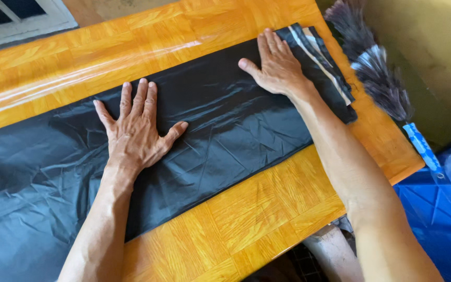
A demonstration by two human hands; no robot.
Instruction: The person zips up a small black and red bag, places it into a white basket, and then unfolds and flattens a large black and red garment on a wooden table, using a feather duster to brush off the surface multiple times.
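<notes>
1. The step in hand looked like flattening: the left hand (pixel 137 133) and right hand (pixel 277 68) lay palm-down on a black plastic sheet (pixel 220 125) spread along the bench (pixel 251 214).
2. The fingers of both hands were stretched out flat and gripped nothing.
3. The next move probably called for an even outward sweep across the creases.
4. The sheet's folded end lay near the bench's right edge, close to a feather duster (pixel 377 73); bare wood lay open in front, a blue crate (pixel 439 209) well off.
</notes>
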